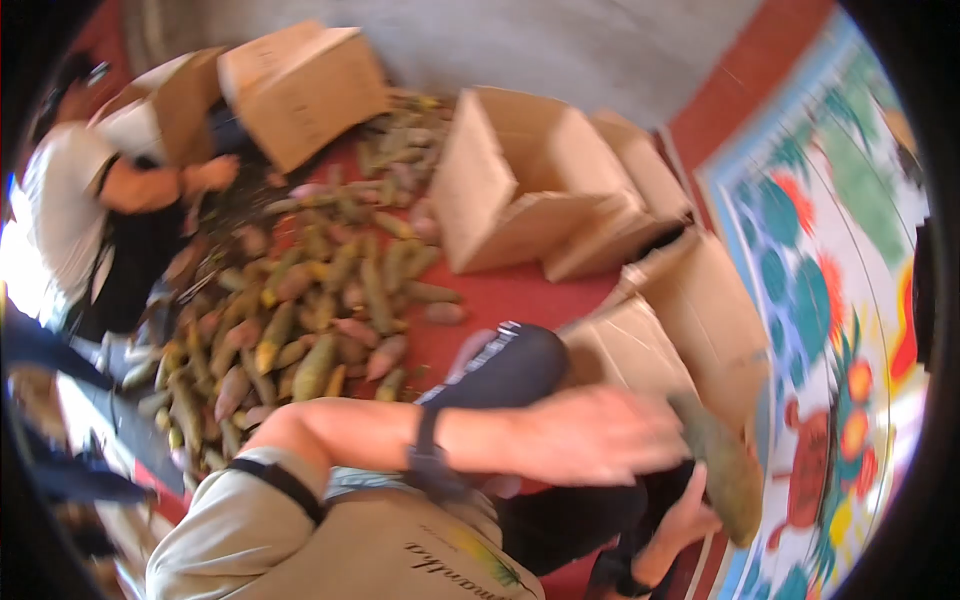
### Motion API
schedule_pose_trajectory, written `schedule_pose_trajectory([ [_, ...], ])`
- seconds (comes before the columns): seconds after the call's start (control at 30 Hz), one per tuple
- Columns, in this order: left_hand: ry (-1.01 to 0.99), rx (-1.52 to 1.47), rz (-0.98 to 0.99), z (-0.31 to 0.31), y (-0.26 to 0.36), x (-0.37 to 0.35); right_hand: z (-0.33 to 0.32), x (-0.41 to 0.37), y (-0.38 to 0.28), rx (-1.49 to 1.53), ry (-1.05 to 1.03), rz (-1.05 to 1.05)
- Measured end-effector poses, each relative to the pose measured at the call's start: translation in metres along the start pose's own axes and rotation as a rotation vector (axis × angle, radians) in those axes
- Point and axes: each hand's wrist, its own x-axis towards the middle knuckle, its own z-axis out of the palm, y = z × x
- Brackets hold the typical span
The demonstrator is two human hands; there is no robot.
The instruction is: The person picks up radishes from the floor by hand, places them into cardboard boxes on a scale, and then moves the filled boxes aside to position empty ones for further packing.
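Note:
A long greenish-brown vegetable (733, 478), thick and rough-skinned, is tilted at the lower right, in front of my body. My right hand (685, 522) grips it from the side, its thumb raised along the skin and part of the fingers hidden behind. Blurred by motion, my left hand (605, 432) reaches across with its fingers stretched out. Its fingertips are right by the vegetable's upper end. Just beyond both hands stands an open cardboard box (715, 325) with its flaps spread.
A heap of similar vegetables (315, 300) covers the red floor (520, 300) to the left. More open boxes (500, 180) stand ahead, with another tilted box (305, 95) farther back. A co-worker (85, 200) sits at the upper left. A painted wall (810, 300) runs along the right.

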Motion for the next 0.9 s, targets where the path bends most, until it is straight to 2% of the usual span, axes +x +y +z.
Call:
schedule_pose_trajectory([
  [0.07,-0.076,0.043,-0.211,0.0,-0.021,-0.017,-0.002,0.019,-0.011,0.164,0.05,0.109],
  [0.2,-0.039,0.068,-0.456,-0.001,-0.047,-0.032,0.01,0.033,0.022,0.197,0.171,0.134],
  [0.3,-0.094,0.133,-0.471,0.004,-0.063,-0.039,0.028,0.039,0.048,0.168,0.135,0.236],
  [0.47,-0.17,0.277,-0.484,0.01,-0.077,-0.056,0.06,0.04,0.072,0.259,-0.104,0.246],
  [0.6,-0.172,0.284,-0.473,0.008,-0.078,-0.062,0.069,0.028,0.075,0.157,-0.114,0.151],
  [0.67,-0.158,0.302,-0.48,0.008,-0.078,-0.063,0.07,0.021,0.07,0.191,-0.106,0.175],
  [0.77,-0.177,0.303,-0.477,0.008,-0.078,-0.063,0.059,0.013,0.066,0.107,-0.141,0.031],
  [0.9,-0.191,0.32,-0.467,0.01,-0.076,-0.061,0.038,-0.003,0.061,-0.008,-0.13,-0.017],
])
